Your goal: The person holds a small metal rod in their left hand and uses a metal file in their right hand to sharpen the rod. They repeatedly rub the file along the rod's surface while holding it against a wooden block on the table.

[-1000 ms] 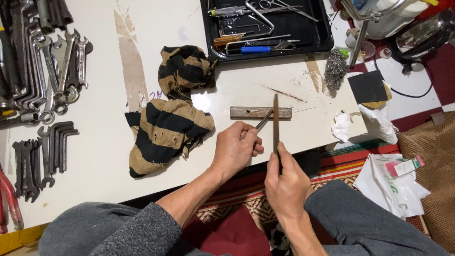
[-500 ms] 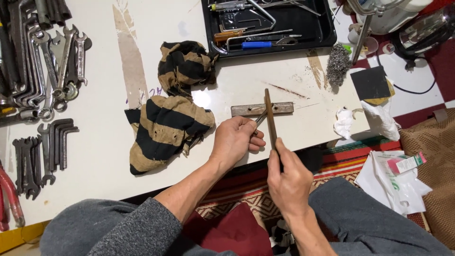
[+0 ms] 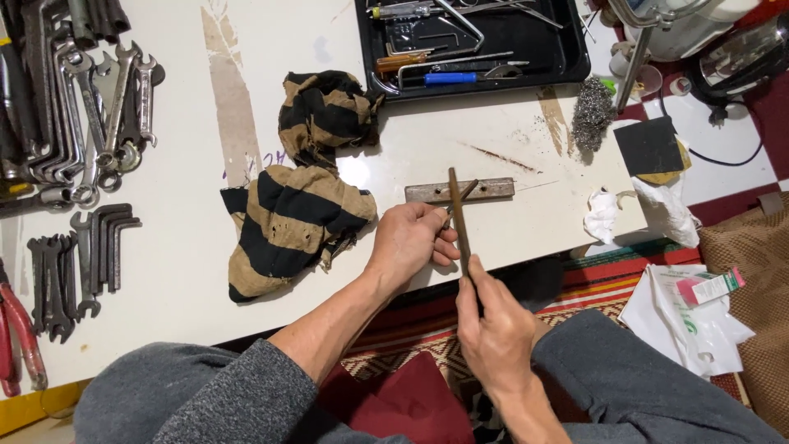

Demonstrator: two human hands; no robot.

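My left hand grips a small metal tool whose tip pokes out toward a flat rusty metal bar lying on the white table. My right hand holds the near end of a long thin brown file, which lies across the small tool and over the bar. A striped tan-and-black cloth is bunched just left of my left hand.
Wrenches and hex keys lie at the left, red-handled pliers at the far left edge. A black tray of tools sits at the back. Steel wool, black sandpaper, crumpled tissue lie right.
The file has tilted and slid leftward across the small tool, and my right hand has shifted slightly with it. My left hand stays put.
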